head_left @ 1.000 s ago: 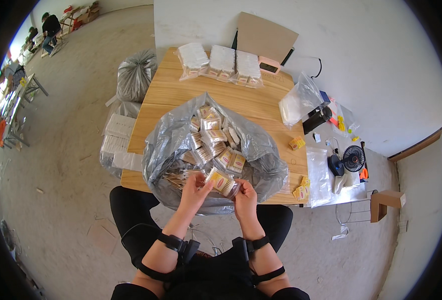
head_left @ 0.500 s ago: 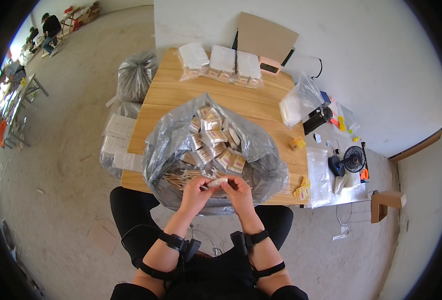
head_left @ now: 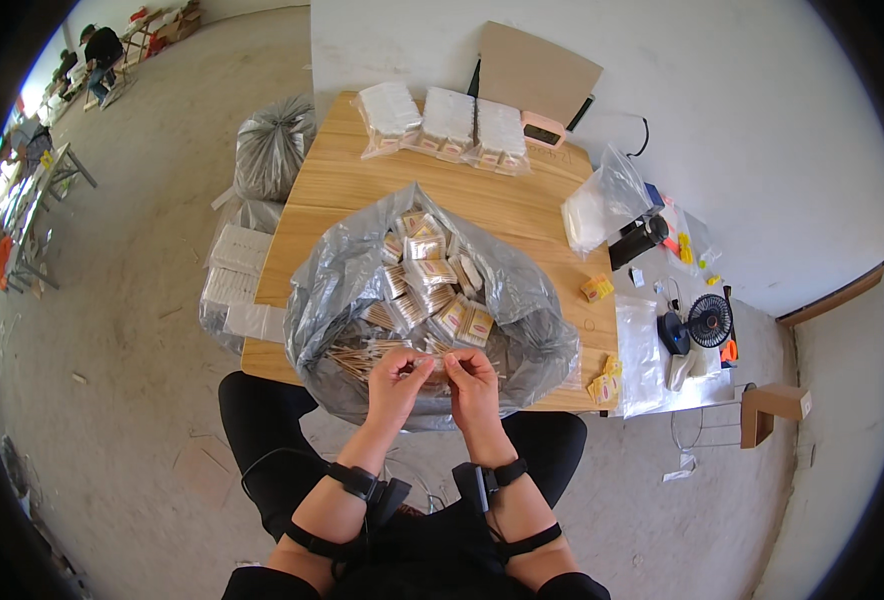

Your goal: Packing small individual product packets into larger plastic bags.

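Observation:
In front of me a large grey plastic bag [head_left: 532, 270] lies wide open over the table edge. Inside it are several clear packets of cotton swabs [head_left: 428, 272] with yellowish labels, and loose wooden-stick swabs [head_left: 354, 358] at its near left. Above the near part of the bag, my left hand [head_left: 394, 382] is closed in a pinch. Close beside it my right hand [head_left: 472, 380] pinches too, thumb against forefinger. Between the fingertips is a small clear packet [head_left: 435, 364], mostly hidden by the fingers; its contents are hard to make out.
White bundled packs [head_left: 446, 122] stand along the back of the wooden table [head_left: 312, 190]. At the right are a black bottle [head_left: 639, 240], small yellow boxes [head_left: 596, 288] and a fan [head_left: 708, 320]. Tied bags [head_left: 274, 150] stand left of the table. People sit at the far left.
The white side of the small packet, plainly visible before, is now mostly hidden. My fingers have shifted into pinches, with both wrists turned slightly. The bag and its contents look unmoved.

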Demonstrator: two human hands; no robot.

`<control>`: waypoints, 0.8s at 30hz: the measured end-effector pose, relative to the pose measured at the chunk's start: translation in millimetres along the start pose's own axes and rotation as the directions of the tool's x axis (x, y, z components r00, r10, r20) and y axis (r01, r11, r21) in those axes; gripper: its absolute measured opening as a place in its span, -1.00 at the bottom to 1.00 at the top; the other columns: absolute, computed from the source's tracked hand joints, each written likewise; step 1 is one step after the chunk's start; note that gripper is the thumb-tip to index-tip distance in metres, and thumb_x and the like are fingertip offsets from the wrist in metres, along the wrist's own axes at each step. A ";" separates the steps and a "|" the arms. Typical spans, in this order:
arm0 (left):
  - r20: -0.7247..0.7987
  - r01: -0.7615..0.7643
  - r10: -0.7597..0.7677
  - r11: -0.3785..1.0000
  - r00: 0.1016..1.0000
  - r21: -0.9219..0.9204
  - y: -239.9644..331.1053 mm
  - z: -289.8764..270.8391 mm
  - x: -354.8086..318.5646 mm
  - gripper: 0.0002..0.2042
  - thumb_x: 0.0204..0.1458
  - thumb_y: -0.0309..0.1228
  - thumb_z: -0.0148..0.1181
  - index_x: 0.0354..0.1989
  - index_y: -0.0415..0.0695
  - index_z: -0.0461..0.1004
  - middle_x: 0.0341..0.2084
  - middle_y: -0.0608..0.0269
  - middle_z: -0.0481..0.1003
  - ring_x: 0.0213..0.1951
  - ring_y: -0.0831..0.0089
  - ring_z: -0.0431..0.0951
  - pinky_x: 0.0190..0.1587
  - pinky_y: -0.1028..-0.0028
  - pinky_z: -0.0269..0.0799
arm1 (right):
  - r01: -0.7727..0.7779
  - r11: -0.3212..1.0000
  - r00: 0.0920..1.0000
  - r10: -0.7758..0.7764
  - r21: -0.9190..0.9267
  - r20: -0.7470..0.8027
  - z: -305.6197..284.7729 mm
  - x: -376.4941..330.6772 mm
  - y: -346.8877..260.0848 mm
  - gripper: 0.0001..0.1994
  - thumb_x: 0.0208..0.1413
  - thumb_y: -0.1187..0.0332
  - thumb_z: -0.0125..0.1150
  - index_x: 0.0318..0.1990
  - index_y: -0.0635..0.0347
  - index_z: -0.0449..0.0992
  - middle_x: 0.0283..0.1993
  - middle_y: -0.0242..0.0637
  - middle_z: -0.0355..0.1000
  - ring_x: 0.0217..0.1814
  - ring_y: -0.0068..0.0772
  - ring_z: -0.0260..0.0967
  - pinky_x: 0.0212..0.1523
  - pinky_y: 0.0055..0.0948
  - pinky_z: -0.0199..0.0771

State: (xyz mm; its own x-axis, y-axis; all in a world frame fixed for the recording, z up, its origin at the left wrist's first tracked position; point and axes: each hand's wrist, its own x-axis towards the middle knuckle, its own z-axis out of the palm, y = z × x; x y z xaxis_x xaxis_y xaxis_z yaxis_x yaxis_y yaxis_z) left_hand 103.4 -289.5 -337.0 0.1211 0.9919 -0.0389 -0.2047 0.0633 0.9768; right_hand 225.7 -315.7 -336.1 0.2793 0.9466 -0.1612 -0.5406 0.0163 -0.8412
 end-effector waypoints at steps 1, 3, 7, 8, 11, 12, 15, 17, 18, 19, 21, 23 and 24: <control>-0.005 -0.030 0.030 0.999 1.000 -0.019 0.1 0.9 0.9 -0.92 -0.02 -0.49 0.22 -0.40 -0.24 0.50 -0.49 0.40 0.40 -0.46 0.70 0.34 -0.40 0.65 0.27 | -0.006 1.000 1.000 0.006 0.010 0.001 -0.7 1.0 0.2 -0.98 0.12 0.49 0.11 -0.35 0.19 0.43 -0.31 -0.40 0.43 -0.27 -0.64 0.32 -0.18 -0.63 0.28; -0.012 -0.060 0.059 0.998 0.998 -0.038 1.0 2.1 1.6 -0.92 -0.01 -0.49 0.21 -0.41 -0.24 0.50 -0.49 0.40 0.40 -0.45 0.70 0.34 -0.38 0.65 0.26 | -0.020 0.998 1.000 0.020 0.054 -0.010 0.1 1.7 0.1 -0.97 0.12 0.49 0.10 -0.35 0.19 0.44 -0.31 -0.39 0.44 -0.27 -0.63 0.33 -0.18 -0.63 0.29; -0.016 0.133 -0.144 0.943 0.989 -0.306 4.7 2.0 1.2 -0.90 0.01 -0.46 0.21 -0.40 -0.24 0.49 -0.49 0.42 0.40 -0.42 0.69 0.34 -0.33 0.65 0.25 | -0.052 0.992 0.998 0.054 0.117 -0.013 7.7 2.2 -4.6 -0.94 0.14 0.46 0.08 -0.37 0.19 0.44 -0.33 -0.37 0.45 -0.28 -0.61 0.34 -0.18 -0.60 0.31; -0.018 0.191 -0.213 0.909 0.977 -0.371 5.6 1.8 1.2 -0.89 0.02 -0.45 0.21 -0.39 -0.24 0.49 -0.49 0.43 0.40 -0.42 0.69 0.34 -0.32 0.66 0.25 | -0.053 0.992 0.998 0.055 0.118 -0.013 9.0 2.5 -5.8 -0.94 0.14 0.46 0.08 -0.37 0.19 0.44 -0.33 -0.37 0.45 -0.28 -0.61 0.34 -0.18 -0.60 0.31; -0.042 0.228 -0.264 0.895 0.964 -0.382 11.1 5.7 2.2 -0.90 0.00 -0.47 0.23 -0.42 -0.24 0.49 -0.52 0.44 0.40 -0.43 0.69 0.35 -0.34 0.65 0.26 | -0.042 0.997 0.999 0.044 0.061 -0.028 8.9 4.7 -8.8 -0.92 0.15 0.44 0.08 -0.37 0.19 0.45 -0.36 -0.40 0.44 -0.31 -0.63 0.33 -0.20 -0.63 0.31; -0.041 0.228 -0.263 0.894 0.964 -0.385 10.2 4.4 2.9 -0.90 0.00 -0.47 0.23 -0.42 -0.24 0.49 -0.52 0.44 0.40 -0.43 0.69 0.35 -0.34 0.65 0.26 | 0.002 1.000 1.000 -0.003 -0.030 -0.021 8.0 6.0 -9.2 -0.92 0.16 0.42 0.09 -0.34 0.21 0.45 -0.37 -0.41 0.44 -0.32 -0.66 0.32 -0.23 -0.65 0.30; -0.079 0.036 -0.048 0.988 0.996 -0.147 10.5 1.2 5.2 -0.91 -0.02 -0.49 0.25 -0.44 -0.25 0.50 -0.53 0.43 0.41 -0.47 0.68 0.36 -0.37 0.63 0.28 | 0.053 0.982 0.998 -0.057 -0.183 -0.019 3.4 8.9 -8.6 -0.90 0.16 0.40 0.10 -0.30 0.24 0.45 -0.38 -0.43 0.43 -0.34 -0.70 0.30 -0.27 -0.68 0.28; -0.041 -0.198 0.216 0.946 0.976 0.256 17.3 2.4 5.8 -0.91 -0.03 -0.50 0.25 -0.48 -0.25 0.50 -0.54 0.42 0.43 -0.49 0.68 0.37 -0.40 0.63 0.29 | 0.058 0.968 0.997 -0.068 -0.242 -0.032 -1.2 9.2 -8.8 -0.89 0.16 0.39 0.10 -0.29 0.25 0.46 -0.38 -0.44 0.42 -0.34 -0.71 0.29 -0.27 -0.68 0.27; -0.042 -0.198 0.216 0.946 0.975 0.257 17.9 1.7 5.4 -0.91 -0.03 -0.50 0.25 -0.48 -0.25 0.50 -0.54 0.42 0.43 -0.49 0.68 0.37 -0.40 0.63 0.29 | 0.064 0.959 0.996 -0.077 -0.275 -0.035 -0.9 8.0 -9.4 -0.88 0.17 0.39 0.08 -0.28 0.25 0.46 -0.37 -0.44 0.42 -0.34 -0.71 0.30 -0.26 -0.69 0.28; -0.045 -0.165 0.184 0.949 0.982 0.267 18.1 1.2 4.9 -0.91 -0.01 -0.50 0.24 -0.48 -0.24 0.49 -0.54 0.41 0.43 -0.49 0.69 0.37 -0.40 0.64 0.29 | 0.071 0.949 0.996 -0.086 -0.307 -0.038 -0.6 7.2 -10.1 -0.87 0.19 0.38 0.06 -0.27 0.26 0.45 -0.36 -0.44 0.42 -0.35 -0.70 0.30 -0.26 -0.69 0.28; -0.047 -0.133 0.152 0.952 0.987 0.277 15.8 -0.3 4.0 -0.91 0.00 -0.50 0.22 -0.48 -0.24 0.48 -0.55 0.41 0.42 -0.49 0.69 0.37 -0.40 0.66 0.29 | 0.039 0.960 0.997 -0.055 -0.276 -0.052 1.8 5.3 -13.1 -0.84 0.21 0.33 0.03 -0.27 0.23 0.45 -0.37 -0.45 0.43 -0.34 -0.70 0.31 -0.27 -0.69 0.29; -0.166 0.054 -0.071 0.993 0.984 -0.105 8.6 -2.7 4.4 -0.93 0.05 -0.51 0.16 -0.43 -0.22 0.44 -0.55 0.44 0.40 -0.46 0.71 0.36 -0.34 0.68 0.28 | 0.008 0.970 0.998 -0.024 -0.243 -0.066 1.5 3.8 -12.9 -0.81 0.23 0.28 0.00 -0.26 0.21 0.45 -0.37 -0.46 0.43 -0.34 -0.69 0.32 -0.28 -0.68 0.30; -0.164 0.053 -0.070 0.993 0.984 -0.106 8.3 -3.9 5.3 -0.93 0.05 -0.51 0.16 -0.43 -0.22 0.44 -0.55 0.44 0.40 -0.46 0.71 0.36 -0.34 0.68 0.28 | -0.018 0.966 0.999 0.005 -0.259 -0.050 -1.1 3.2 -11.6 -0.77 0.25 0.24 -0.05 -0.20 0.20 0.43 -0.37 -0.46 0.43 -0.34 -0.68 0.33 -0.31 -0.66 0.32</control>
State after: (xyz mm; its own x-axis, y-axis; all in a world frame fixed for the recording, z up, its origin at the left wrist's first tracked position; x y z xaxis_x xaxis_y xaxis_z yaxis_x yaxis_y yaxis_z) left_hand 98.5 -283.3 -330.0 -0.0257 0.9896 -0.1416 -0.2994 0.1275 0.9456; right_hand 233.7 -313.3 -327.4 0.3163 0.9292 -0.1910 -0.3210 -0.0847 -0.9433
